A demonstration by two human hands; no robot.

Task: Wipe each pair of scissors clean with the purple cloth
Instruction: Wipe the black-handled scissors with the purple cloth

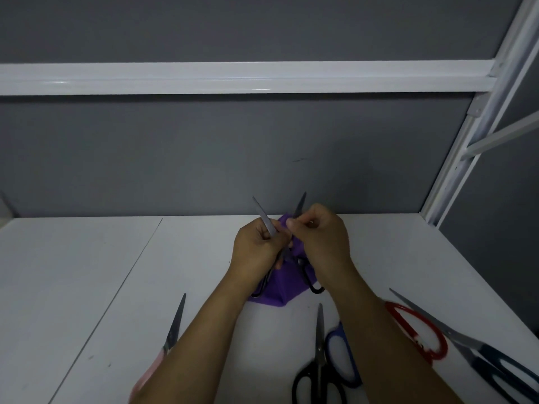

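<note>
Centrally, open scissors point(263, 214) gripped by left hand point(256, 249); soft purple cloth point(274, 293) pinched on blade by right hand point(320, 236). Stiff, sharp steel: grip away from edges judged safest.

Towards the back of the flat white desk point(87, 272), at its middle, the left hand point(256, 252) and right hand point(320, 237) hold open black-looped steel scissors point(267, 218) above a crumpled purple cloth point(277, 290). Pink-handled steel scissors point(172, 336) lie near left. Black-handled steel scissors point(320, 345) lie near centre-right, with blue-handled scissors point(339, 354) touching their right side. Further right lie red-handled scissors point(420, 330), then dark-blue-handled scissors point(472, 348) by the desk's right edge. A grey wall panel point(204, 156) stands behind.
</note>
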